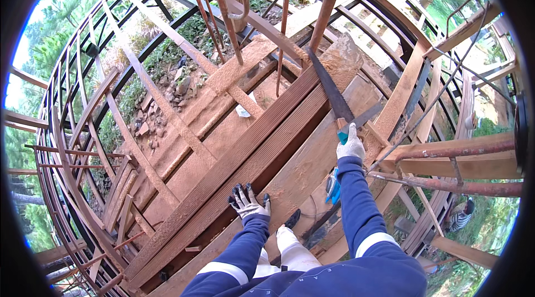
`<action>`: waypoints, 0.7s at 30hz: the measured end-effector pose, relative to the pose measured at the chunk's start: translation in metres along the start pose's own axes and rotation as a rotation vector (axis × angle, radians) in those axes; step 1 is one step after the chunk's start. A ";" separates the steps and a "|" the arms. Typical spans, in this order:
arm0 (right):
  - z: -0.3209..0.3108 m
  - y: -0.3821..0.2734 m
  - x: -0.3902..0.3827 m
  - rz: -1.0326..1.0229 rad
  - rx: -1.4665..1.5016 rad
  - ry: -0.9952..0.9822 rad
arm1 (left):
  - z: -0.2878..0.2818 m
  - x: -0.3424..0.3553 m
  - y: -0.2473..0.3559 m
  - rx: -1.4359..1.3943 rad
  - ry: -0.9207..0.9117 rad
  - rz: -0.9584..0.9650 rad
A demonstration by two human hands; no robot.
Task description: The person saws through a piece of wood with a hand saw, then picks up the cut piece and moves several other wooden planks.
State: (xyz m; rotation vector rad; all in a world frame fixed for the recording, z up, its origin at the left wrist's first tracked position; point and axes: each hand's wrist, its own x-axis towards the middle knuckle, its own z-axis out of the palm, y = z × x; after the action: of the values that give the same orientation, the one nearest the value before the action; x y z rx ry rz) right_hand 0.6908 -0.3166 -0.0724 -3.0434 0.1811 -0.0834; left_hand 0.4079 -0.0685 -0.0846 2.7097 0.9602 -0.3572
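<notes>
My right hand [351, 146], in a pale work glove, is closed round the teal and wood handle of a handsaw [334, 92]. Its long dark blade points away from me, the tip near the far end of two brown ribbed deck boards [262, 132]. My left hand [249, 202], gloved with dark fingertips, has its fingers spread at the near edge of the boards; whether it presses on them I cannot tell. Beside the saw handle is a grey metal strip [369, 114]. A blue tool [333, 186] lies by my right forearm, partly hidden.
A wide sawdust-covered plank [295, 177] runs under the work, along a dark gap. Rusty poles [329, 7] rise beyond the boards; a red-brown pipe [446, 184] crosses at right. Open framing [142, 74] lies left above rubble. A person in stripes [460, 219] is lower right.
</notes>
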 end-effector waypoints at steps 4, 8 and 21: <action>-0.002 0.012 -0.003 -0.081 0.120 0.021 | 0.002 -0.002 0.002 -0.004 0.000 0.008; 0.012 0.041 -0.071 0.060 0.097 -0.043 | 0.004 -0.003 -0.003 -0.020 0.068 0.033; 0.003 0.001 0.007 0.001 -0.062 -0.138 | 0.010 -0.003 -0.002 0.001 0.163 0.059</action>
State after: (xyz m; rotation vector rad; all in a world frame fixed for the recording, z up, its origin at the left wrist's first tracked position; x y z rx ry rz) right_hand 0.6981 -0.3180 -0.0751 -3.0956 0.1779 0.1347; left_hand 0.4024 -0.0715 -0.0933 2.7955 0.9183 -0.1268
